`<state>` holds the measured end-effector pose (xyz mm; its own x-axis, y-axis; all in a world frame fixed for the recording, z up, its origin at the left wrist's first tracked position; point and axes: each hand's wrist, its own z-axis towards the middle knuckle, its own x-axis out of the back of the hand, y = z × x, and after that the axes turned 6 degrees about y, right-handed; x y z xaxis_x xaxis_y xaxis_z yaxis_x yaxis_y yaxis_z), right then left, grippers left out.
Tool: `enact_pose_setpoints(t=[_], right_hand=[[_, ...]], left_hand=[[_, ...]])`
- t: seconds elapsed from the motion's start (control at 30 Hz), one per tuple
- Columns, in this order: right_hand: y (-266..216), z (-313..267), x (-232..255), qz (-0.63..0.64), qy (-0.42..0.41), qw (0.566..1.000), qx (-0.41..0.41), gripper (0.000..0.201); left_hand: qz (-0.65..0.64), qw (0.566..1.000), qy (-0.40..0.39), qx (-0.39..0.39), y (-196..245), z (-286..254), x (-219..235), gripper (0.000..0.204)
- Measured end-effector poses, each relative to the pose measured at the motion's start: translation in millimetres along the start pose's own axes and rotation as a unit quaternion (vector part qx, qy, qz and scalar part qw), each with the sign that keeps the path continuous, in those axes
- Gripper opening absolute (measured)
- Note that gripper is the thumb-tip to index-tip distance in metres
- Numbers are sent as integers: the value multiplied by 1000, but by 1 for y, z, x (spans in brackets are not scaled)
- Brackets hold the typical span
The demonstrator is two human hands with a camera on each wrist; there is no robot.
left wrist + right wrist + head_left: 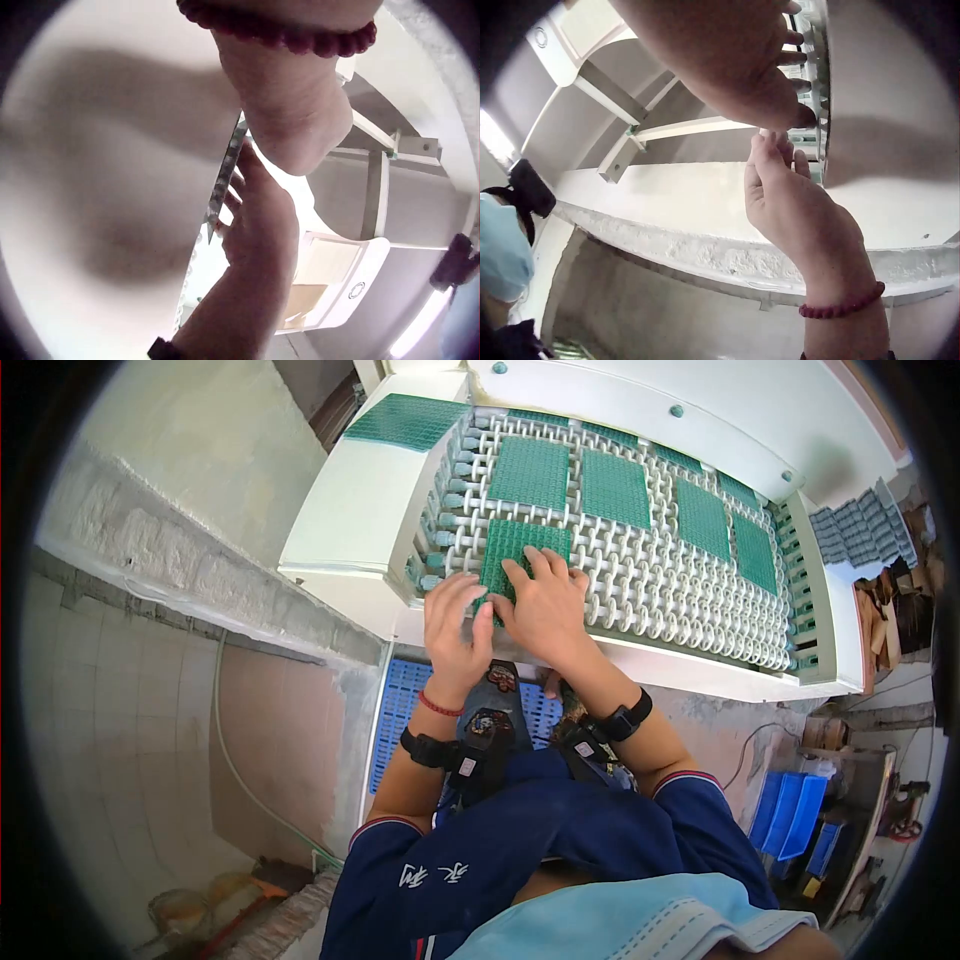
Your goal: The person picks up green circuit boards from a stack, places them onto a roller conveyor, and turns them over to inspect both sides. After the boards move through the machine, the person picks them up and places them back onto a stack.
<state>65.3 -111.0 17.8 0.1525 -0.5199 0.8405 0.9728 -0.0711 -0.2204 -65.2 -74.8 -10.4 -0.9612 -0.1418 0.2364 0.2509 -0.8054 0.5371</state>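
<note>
A green textured sheet (515,538) lies at the front left of a bed of white rollers (650,595). My right hand (548,605) rests on the sheet's right part, fingers spread and extended. At the sheet's left edge is my left hand (458,628), its fingers fairly straight and its thumb close to the front corner. A red bead bracelet (440,705) circles the left wrist. In the right wrist view, the right hand's fingertips (804,116) meet the sheet's edge, while the left hand (799,195) stands just beyond them.
More green sheets (615,490) lie on the rollers behind and to the right. Another green sheet (408,422) sits on the machine's left ledge. A white front panel (680,660) borders the rollers. Grey corrugated pieces (863,530) stand at the right end, and blue bins (790,815) sit lower right.
</note>
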Motion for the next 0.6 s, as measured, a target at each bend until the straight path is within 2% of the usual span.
enact_pose_setpoints(t=[0.2, 0.27, 0.33, 0.43, 0.53, 0.6], right_hand=[[6, 23, 12, -2, -68, 998, -2, 45], [18, 45, 24, 37, -29, 998, 42, 55], [29, 76, 28, 111, -11, 991, 78, 63], [28, 131, 30, 151, 4, 979, 139, 76], [17, 184, 16, 132, -5, 977, 166, 84], [9, 216, -6, 66, -40, 983, 169, 91]], left_hand=[[1, 999, -21, -28, -8, 5, 3, 21], [-4, 999, -20, -36, -7, 12, 0, 20], [-16, 999, -15, -42, -12, 16, -6, 22], [-3, 998, -15, -55, -23, 14, -14, 30], [26, 996, -33, -76, -26, 10, -12, 38], [28, 997, -39, -65, -32, 7, -11, 46]])
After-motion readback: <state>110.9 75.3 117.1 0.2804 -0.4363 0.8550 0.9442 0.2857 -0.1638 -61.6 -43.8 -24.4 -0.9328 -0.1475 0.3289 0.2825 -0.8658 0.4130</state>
